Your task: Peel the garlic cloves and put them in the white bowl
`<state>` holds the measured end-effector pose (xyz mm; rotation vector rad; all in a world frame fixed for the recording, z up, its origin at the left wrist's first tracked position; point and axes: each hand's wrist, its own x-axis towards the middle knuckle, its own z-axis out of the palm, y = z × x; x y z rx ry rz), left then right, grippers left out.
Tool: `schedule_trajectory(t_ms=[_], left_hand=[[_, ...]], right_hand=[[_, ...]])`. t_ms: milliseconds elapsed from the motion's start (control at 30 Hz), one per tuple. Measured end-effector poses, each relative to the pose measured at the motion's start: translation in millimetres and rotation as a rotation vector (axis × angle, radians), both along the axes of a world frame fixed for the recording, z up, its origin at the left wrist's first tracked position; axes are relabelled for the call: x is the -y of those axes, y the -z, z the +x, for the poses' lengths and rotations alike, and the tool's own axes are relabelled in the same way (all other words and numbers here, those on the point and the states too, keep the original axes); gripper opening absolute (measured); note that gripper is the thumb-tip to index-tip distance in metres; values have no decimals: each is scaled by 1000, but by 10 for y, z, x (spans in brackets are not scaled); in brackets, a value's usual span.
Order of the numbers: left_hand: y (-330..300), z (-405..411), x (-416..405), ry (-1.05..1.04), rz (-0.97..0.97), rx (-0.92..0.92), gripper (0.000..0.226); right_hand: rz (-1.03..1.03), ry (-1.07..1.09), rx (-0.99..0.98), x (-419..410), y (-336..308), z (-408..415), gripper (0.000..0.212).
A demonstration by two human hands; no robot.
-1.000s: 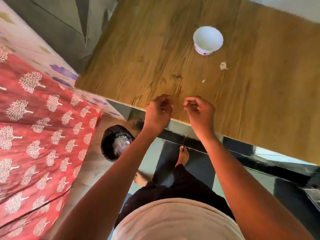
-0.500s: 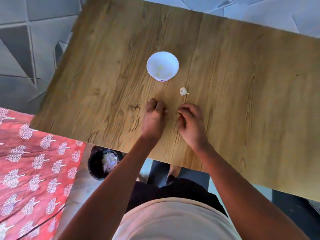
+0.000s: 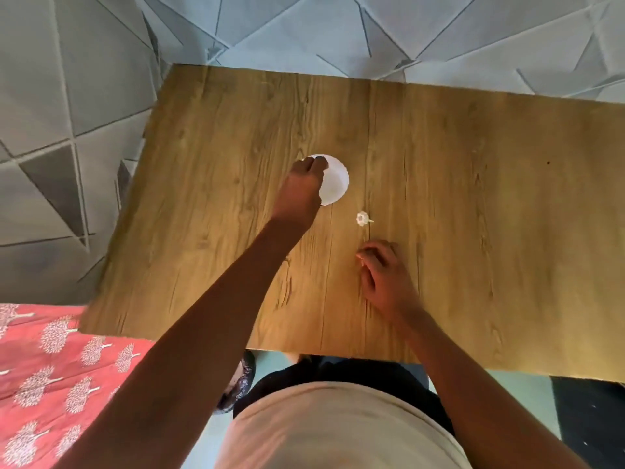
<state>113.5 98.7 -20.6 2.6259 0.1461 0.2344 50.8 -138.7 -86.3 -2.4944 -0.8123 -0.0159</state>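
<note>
The left hand's [image 3: 304, 189] bunched fingers [image 3: 316, 163] have moved from beside the right hand to the round white bowl [image 3: 336, 181], likely dropping a clove; any hold is hidden. Right hand [image 3: 385, 275] pinches pale skin near garlic remnant [image 3: 362, 218] on wooden table [image 3: 473, 231].

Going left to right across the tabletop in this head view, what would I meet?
Left hand over the white bowl, then the garlic piece, then the right hand, then bare wooden table.

Soft, even daylight; a warm glare patch on the table [image 3: 456, 204] at centre; slight motion blur, edges bent by the wide lens.
</note>
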Motion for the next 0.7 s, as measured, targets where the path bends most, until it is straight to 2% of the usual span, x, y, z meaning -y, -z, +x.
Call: schedule_trajectory(t_ms=[133, 300, 367, 500, 633, 700], left_hand=[[-50, 6, 8, 74, 13, -27, 61], [-20, -231, 231, 47, -89, 211, 32], [38, -341, 370, 42, -117, 230, 28], [178, -472, 711, 17, -243, 167, 31], [408, -418, 963, -92, -312, 4, 32], [484, -377, 1003, -140, -331, 2, 31]], right_hand=[[-6, 17, -35, -38, -45, -19, 33], [176, 224, -135, -115, -154, 78, 24], [231, 284, -129, -158, -218, 186, 24], [248, 311, -131, -168, -254, 486, 27], [219, 185, -240, -161, -247, 754, 37], [202, 120, -265, -140, -250, 854, 37]])
